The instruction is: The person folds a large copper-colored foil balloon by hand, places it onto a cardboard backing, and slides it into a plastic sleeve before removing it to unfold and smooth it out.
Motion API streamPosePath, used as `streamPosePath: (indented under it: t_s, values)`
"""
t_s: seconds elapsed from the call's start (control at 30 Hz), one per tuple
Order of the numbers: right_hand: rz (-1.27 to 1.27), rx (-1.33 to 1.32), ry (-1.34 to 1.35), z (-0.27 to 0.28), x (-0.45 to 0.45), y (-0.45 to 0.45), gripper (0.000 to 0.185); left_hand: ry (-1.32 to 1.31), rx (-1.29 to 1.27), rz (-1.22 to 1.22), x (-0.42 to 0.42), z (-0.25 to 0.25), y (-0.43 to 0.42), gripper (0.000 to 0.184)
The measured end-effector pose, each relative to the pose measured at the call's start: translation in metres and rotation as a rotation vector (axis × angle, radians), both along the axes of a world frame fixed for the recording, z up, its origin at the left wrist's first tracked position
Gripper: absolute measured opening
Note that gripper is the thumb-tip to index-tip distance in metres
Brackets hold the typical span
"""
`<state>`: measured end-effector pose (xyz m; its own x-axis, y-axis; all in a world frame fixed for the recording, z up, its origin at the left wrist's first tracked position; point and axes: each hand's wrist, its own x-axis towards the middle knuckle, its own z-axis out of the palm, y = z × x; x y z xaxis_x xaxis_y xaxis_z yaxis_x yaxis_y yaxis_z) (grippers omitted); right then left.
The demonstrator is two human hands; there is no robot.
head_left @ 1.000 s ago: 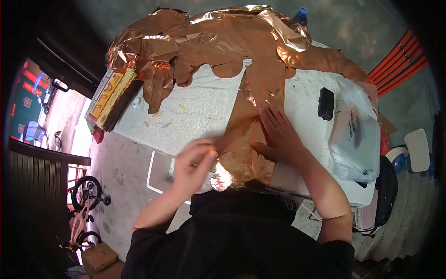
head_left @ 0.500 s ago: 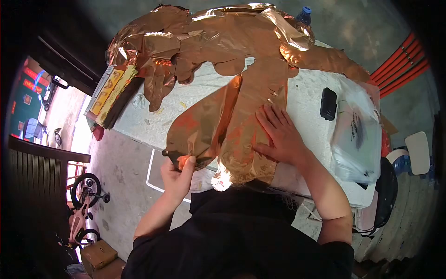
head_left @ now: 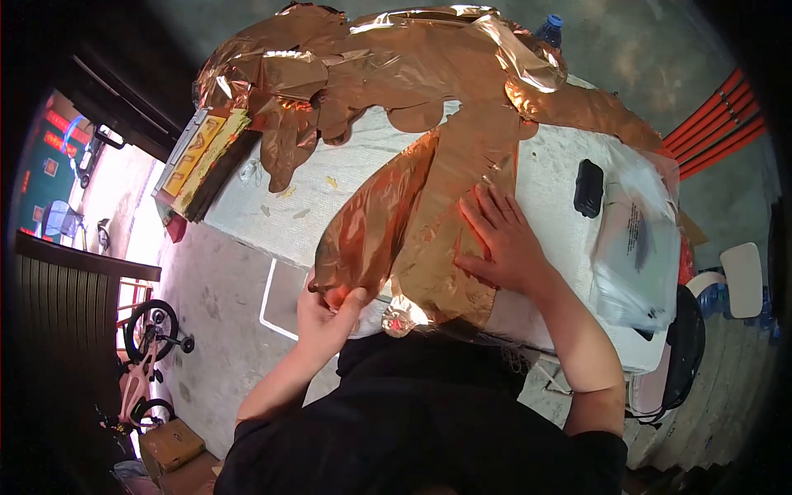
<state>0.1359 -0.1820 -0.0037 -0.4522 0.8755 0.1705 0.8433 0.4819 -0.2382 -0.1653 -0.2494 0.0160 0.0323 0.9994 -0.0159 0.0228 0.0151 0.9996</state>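
Copper-coloured foil balloons [head_left: 462,148], flat and seemingly joined, spread over the white table and toward my body. My left hand [head_left: 332,320] is closed on the lower left corner of one foil balloon flap [head_left: 371,219], pinching it between thumb and fingers near the front edge. That flap is lifted and folded along its length. My right hand [head_left: 505,247] lies flat with fingers spread on the neighbouring foil, pressing it to the table. A shiny rounded foil end [head_left: 398,318] sits between the hands by my shirt.
White table [head_left: 272,202] with more foil piled at its far side. A black case [head_left: 587,188] and clear plastic bags [head_left: 635,247] lie to the right. A patterned box [head_left: 198,157] stands at the left corner. A blue-capped bottle [head_left: 549,31] is beyond the table.
My left hand has moved slightly right, drawing the flap's corner inward, so the flap is narrower and more folded. My right hand stays in place on the foil.
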Motion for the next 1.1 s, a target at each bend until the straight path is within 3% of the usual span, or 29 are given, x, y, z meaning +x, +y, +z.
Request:
streamPosePath:
  t_s: [0.13, 0.2, 0.43, 0.5, 0.8, 0.93, 1.0, 1.03, 1.1]
  values:
    - [-0.007, -0.016, 0.005, 0.001, 0.000, -0.001, 0.083, 0.233, 0.236, -0.164, 0.008, 0.001, 0.005, 0.023]
    - [-0.006, -0.022, 0.002, 0.001, 0.000, -0.001, 0.083, 0.157, -0.005, -0.215, 0.009, 0.012, 0.001, 0.026]
    - [0.008, -0.001, 0.000, -0.001, 0.001, 0.000, 0.082, 0.167, -0.264, -0.339, 0.017, 0.003, -0.010, 0.019]
    - [0.007, 0.003, -0.003, -0.002, 0.001, 0.000, 0.082, -0.013, -0.031, -0.222, 0.025, -0.001, -0.012, 0.015]
    - [0.015, 0.045, 0.005, -0.001, 0.000, 0.000, 0.082, 0.091, 0.177, -0.114, 0.031, 0.009, 0.001, 0.014]
    - [0.010, 0.037, 0.001, -0.001, -0.001, 0.001, 0.082, 0.126, 0.147, -0.110, 0.028, 0.004, 0.011, 0.021]
    - [0.004, 0.034, -0.006, 0.000, 0.000, 0.001, 0.082, 0.214, -0.055, -0.143, 0.032, 0.013, 0.015, 0.027]
    - [-0.001, 0.028, -0.006, -0.001, 0.000, 0.001, 0.082, 0.295, 0.243, -0.123, 0.034, 0.007, 0.017, 0.036]
    - [-0.007, 0.020, -0.004, -0.002, 0.000, 0.000, 0.083, 0.342, 0.292, -0.116, 0.033, -0.001, 0.017, 0.037]
